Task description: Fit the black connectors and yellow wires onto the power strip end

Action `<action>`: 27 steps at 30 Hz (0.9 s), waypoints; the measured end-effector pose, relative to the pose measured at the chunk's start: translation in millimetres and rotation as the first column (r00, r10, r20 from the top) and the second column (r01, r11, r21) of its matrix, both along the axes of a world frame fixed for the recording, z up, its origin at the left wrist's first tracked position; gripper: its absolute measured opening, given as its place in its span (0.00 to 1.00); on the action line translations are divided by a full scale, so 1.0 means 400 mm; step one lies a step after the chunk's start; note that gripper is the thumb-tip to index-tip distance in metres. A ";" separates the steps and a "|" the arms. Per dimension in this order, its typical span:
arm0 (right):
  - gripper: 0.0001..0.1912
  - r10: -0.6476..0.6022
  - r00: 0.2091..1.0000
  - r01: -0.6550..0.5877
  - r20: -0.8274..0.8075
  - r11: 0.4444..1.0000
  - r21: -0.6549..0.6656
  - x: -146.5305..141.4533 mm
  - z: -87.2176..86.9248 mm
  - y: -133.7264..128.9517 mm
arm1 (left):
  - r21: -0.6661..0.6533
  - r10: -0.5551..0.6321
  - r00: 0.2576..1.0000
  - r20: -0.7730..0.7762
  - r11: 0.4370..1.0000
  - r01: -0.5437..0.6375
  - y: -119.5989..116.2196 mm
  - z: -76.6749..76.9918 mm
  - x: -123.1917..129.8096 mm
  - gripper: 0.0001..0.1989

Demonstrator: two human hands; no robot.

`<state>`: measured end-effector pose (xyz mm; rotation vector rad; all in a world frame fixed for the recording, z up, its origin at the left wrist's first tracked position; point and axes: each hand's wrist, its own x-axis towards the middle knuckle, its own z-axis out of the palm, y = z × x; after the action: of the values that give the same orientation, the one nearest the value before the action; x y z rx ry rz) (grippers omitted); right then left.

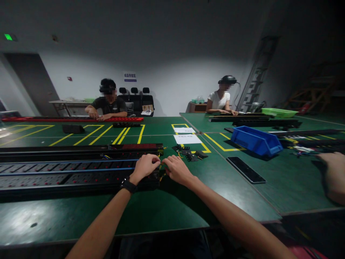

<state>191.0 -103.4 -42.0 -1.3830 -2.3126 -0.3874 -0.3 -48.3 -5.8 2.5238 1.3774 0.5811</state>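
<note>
Long black socket strips, which look like power distribution units with red dots along them, lie on the green table at my left. At their right end, yellow wires stick out. My left hand rests over that end, thumb and index finger pinched close to the wires. Facing it from the right, my right hand has bent fingers closed on the wires too. The fingertips of both hands almost meet, and they partly hide the wire ends. Small black parts with short wires lie just beyond my right hand.
A blue bin and a black phone-like slab lie to the right. White paper sheets are on the table behind the small parts. Another person's hand enters at the right edge. Two people work across the table.
</note>
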 end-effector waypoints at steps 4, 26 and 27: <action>0.12 -0.034 0.996 0.034 -0.080 0.999 -0.002 0.000 -0.004 0.016 | -0.018 0.013 1.000 -0.014 1.000 -0.013 -0.001 0.005 0.002 0.12; 0.19 0.018 0.935 -0.103 -0.354 0.969 -0.223 -0.012 -0.047 0.063 | -0.016 -0.007 1.000 -0.020 1.000 0.007 -0.001 0.008 -0.001 0.14; 0.17 0.010 0.915 -0.113 -0.403 0.966 -0.233 -0.014 -0.050 0.065 | -0.018 -0.008 1.000 -0.019 1.000 0.007 0.000 0.007 -0.001 0.14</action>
<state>185.3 -77.5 -62.0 -1.3465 -2.1034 0.2050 -0.6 -48.3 -2.9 2.5256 1.3729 0.5421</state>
